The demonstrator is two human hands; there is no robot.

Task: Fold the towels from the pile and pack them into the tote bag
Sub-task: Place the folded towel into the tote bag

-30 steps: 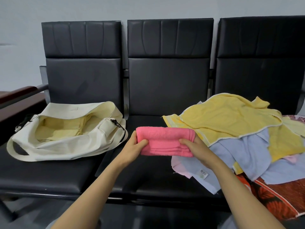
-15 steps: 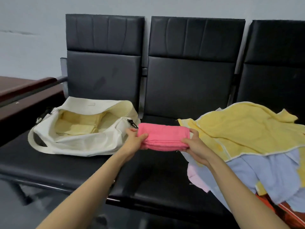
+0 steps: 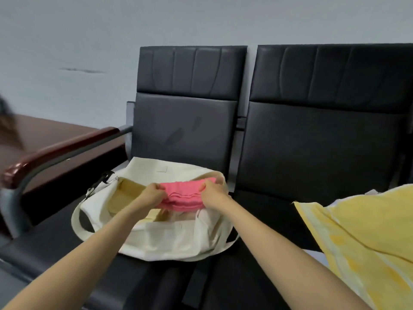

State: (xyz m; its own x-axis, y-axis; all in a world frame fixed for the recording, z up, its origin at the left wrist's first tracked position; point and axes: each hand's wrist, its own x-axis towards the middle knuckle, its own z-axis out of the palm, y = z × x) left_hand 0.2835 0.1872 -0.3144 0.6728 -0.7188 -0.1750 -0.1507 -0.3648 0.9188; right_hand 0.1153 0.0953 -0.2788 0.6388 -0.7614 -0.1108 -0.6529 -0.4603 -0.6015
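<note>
A folded pink towel [image 3: 184,194] hangs over the open mouth of the cream tote bag [image 3: 169,241], which lies on the left black seat. My left hand [image 3: 152,195] grips the towel's left end and my right hand [image 3: 212,193] grips its right end. A yellow towel [image 3: 362,231] from the pile spreads over the seat at the right edge, and the remainder of the pile is out of view.
Two black padded chairs [image 3: 312,148] stand side by side against a pale wall. A dark red wooden armrest [image 3: 58,151] on a metal frame runs along the left. A black clip on the bag's strap [image 3: 98,186] lies at the bag's left corner.
Both hands have carried the pink towel leftwards from the middle seat to over the tote bag's opening. The view has swung left, so most of the pile has left the frame.
</note>
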